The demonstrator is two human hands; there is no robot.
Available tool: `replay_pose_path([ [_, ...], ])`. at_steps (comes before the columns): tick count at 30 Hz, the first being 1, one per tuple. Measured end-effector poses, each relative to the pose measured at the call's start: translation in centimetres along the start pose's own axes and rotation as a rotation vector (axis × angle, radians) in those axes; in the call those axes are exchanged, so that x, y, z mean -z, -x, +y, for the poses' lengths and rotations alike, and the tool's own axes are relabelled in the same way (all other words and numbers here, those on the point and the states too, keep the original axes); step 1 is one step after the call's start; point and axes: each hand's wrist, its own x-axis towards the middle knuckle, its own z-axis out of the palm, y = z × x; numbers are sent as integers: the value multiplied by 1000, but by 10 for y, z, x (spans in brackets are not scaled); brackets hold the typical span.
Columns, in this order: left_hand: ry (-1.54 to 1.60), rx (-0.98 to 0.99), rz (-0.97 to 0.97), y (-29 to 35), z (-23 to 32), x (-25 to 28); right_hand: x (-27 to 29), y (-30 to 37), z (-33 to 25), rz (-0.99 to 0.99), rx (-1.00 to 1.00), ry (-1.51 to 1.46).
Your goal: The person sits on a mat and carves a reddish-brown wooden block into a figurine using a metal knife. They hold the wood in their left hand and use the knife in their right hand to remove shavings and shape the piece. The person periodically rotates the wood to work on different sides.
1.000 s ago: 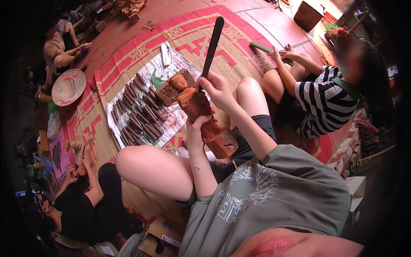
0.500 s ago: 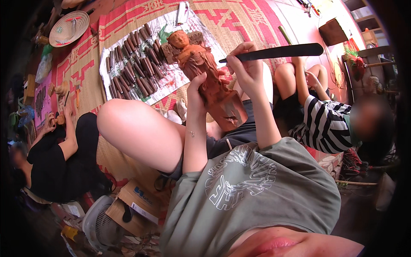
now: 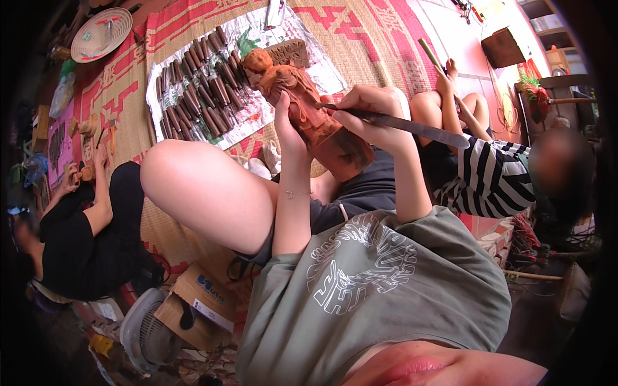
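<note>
A reddish-brown carved wooden statuette of a robed figure leans tilted above my lap, its head toward the far left and its block-like base toward me. My left hand is wrapped around its near left side, thumb against the robe. In my right hand is a long, flat, dark carving knife, pinched close to its narrow tip. That tip meets the right side of the robe, while the broad rounded end sticks out to the right beyond my wrist.
Several dark-handled chisels lie on a white sheet over the patterned mat. A person in a striped shirt sits close on the right. Another in black works at the left. A cardboard box and fan stand lower left.
My right hand has turned and lowered the knife, so its tip now touches the statuette and its broad end slopes down rightward. The statuette has tilted further left, with my left thumb higher on it.
</note>
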Motion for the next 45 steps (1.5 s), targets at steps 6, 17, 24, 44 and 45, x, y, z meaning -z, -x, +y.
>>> replay_pose_path([
  [6, -49, -22, 68, 5, 4, -13, -8, -6, -4, 25, 55, 6],
  [17, -13, 131, 56, 8, 9, -1, -33, -13, 4, 21, 189, 38],
  [24, -43, 103, 67, 1, 10, -3, -25, -14, 1, 64, 131, -8],
  [44, -7, 110, 48, -6, 6, -2, -23, -23, -4, 55, 111, 52],
  [45, 18, 121, 53, -5, 6, -3, -24, -24, -6, 89, 104, 62],
])
